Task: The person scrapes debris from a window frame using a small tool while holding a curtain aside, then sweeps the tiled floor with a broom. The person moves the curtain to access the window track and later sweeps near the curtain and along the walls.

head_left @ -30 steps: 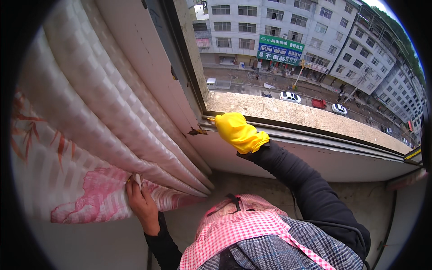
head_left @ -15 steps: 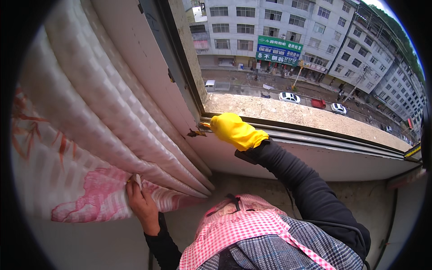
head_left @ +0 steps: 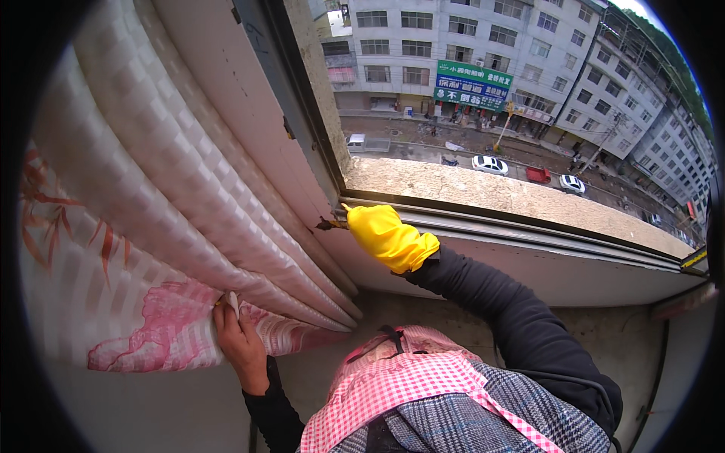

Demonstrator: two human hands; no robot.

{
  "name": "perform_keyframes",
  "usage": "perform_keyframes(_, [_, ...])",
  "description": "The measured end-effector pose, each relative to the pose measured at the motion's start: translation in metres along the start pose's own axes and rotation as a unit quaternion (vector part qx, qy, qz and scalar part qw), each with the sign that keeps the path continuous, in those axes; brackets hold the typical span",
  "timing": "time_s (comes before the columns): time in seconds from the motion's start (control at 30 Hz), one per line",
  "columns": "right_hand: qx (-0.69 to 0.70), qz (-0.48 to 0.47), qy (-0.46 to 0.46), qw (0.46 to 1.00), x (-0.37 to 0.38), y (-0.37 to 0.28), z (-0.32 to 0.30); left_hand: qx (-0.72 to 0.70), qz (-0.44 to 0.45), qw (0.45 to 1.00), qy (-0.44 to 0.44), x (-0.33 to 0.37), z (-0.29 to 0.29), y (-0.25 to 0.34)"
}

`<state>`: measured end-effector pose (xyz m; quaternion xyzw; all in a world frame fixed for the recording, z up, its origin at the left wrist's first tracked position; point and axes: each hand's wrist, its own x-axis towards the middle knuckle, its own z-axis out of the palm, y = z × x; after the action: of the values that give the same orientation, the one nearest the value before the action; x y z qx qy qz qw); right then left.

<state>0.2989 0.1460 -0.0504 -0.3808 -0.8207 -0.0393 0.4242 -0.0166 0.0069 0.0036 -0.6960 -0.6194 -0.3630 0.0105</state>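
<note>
With its fingers closed on the fabric, my bare left hand (head_left: 239, 336) grips the lower part of a pale checked curtain (head_left: 177, 177) with pink and red print. A small pale fold shows by the thumb. A bright yellow glove-like covering (head_left: 389, 238) wraps my right hand (head_left: 389, 226), which reaches to the corner of the window frame. A narrow yellow tip points into the corner, at the left end of the metal window track (head_left: 491, 228). Most of the right fingers are hidden by the covering, so I cannot tell whether they hold anything.
Beyond the track lies a rough stone outer ledge (head_left: 498, 192), high over a street with parked cars (head_left: 490, 164) and buildings. A dark upright frame (head_left: 302, 98) stands on the left. Dark, peeling damage (head_left: 330, 224) marks the wall by the corner.
My right hand has drawn slightly down and toward me at the frame's corner, its yellow tip now angled up into it. The left hand keeps its hold on the curtain.
</note>
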Motion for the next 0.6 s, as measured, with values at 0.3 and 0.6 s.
perform_keyframes(0.3, [0.019, -0.030, 0.002, 0.999, -0.005, 0.009, -0.016, -0.002, -0.004, 1.000, 0.014, -0.001, 0.003, 0.003])
perform_keyframes(0.6, [-0.073, 0.032, -0.050, 0.996, -0.002, -0.001, -0.070, 0.017, -0.009, 1.000, 0.025, -0.005, 0.004, -0.002])
